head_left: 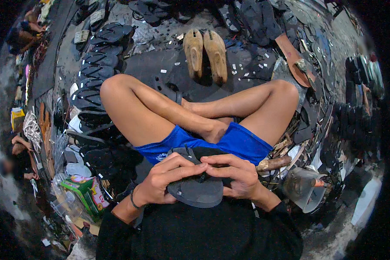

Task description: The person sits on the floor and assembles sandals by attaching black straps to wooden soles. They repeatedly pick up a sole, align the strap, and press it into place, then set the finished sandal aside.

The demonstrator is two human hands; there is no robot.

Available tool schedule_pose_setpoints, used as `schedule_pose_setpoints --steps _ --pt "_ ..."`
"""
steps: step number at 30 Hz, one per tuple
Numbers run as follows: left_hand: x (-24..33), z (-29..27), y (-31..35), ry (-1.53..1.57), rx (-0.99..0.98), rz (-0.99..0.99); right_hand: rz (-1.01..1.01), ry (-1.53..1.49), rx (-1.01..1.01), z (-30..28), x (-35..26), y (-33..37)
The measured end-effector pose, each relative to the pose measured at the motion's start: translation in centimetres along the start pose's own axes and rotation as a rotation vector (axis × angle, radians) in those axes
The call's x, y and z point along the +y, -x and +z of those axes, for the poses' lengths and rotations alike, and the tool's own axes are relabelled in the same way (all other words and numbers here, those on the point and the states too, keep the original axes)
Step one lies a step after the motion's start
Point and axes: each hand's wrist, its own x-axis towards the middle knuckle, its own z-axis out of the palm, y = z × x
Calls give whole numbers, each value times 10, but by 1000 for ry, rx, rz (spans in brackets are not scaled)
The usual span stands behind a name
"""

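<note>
Floor's a mess of soles and straps around my crossed legs. Both hands, left hand (162,182) and right hand (234,173), are clamped on a dark sandal sole (197,190) in my lap; best to press with thumbs evenly, I reckon.

The sandal sole (197,190) held in the lap is dark grey, nearly black, with a plain matte face. Just beyond it the shorts (238,141) are bright blue, with a small white mark on the leg left of the sole. The sleeves (195,234) below it are black. Far beyond the sole, the two wooden shoe lasts (205,54) are pale tan. Left of the sole the box (86,190) is green with red and yellow print. The stacked sandals (100,56) beyond the box are black.
</note>
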Motion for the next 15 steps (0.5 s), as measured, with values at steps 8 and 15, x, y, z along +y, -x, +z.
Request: schedule_pose_setpoints --steps 8,15 --pt "-6 1 3 -1 26 47 96 -129 67 8 2 1" --pt "-3 1 2 -54 7 87 75 -53 87 5 3 1"
